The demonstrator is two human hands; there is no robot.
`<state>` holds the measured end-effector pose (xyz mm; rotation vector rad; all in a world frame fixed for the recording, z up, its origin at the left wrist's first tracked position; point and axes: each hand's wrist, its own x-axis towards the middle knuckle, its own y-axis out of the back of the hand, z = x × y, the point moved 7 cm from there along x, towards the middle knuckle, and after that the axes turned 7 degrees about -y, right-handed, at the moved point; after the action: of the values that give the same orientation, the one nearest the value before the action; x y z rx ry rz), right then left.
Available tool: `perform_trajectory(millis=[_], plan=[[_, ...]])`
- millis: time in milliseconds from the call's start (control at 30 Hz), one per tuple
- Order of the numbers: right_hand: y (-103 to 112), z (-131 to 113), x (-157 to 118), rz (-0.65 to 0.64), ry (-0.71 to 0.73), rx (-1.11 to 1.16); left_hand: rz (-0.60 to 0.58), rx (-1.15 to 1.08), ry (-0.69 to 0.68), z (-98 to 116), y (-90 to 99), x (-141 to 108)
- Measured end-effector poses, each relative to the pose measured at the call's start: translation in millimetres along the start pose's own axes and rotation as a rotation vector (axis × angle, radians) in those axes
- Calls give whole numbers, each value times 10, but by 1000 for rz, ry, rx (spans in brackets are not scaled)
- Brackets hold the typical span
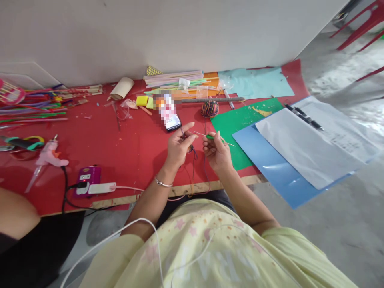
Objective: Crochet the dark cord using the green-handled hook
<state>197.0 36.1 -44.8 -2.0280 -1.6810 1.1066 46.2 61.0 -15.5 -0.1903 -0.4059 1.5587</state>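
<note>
Thin grn-hdl hook (210, 137); round multicol. yarn ball (209, 108).

Right hand (218, 151) grips slim green-handled metal tool (210, 137); left hand (179, 147) holds dark yarn (195, 153). At the tool's twelve o'clock lies round multicoloured yarn ball (209, 108).

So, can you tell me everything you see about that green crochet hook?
The crochet hook is thin and straight, with a bright green grip, maybe plastic, around its middle and a slim, pale, metal-looking shaft sticking out at both ends. The right hand holds it by the grip, partly covering it. It slants a little, with one end pointing toward the left hand. That tip's shape is too small to make out.
</note>
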Motion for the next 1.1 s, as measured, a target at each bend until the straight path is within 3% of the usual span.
perform_trajectory(millis=[633, 1100], plan=[[105, -56, -21, 16, 72, -35, 78, -109, 123, -61, 14, 4], [135, -54, -2, 33, 73, -40, 60, -37, 62, -23, 15, 7]])
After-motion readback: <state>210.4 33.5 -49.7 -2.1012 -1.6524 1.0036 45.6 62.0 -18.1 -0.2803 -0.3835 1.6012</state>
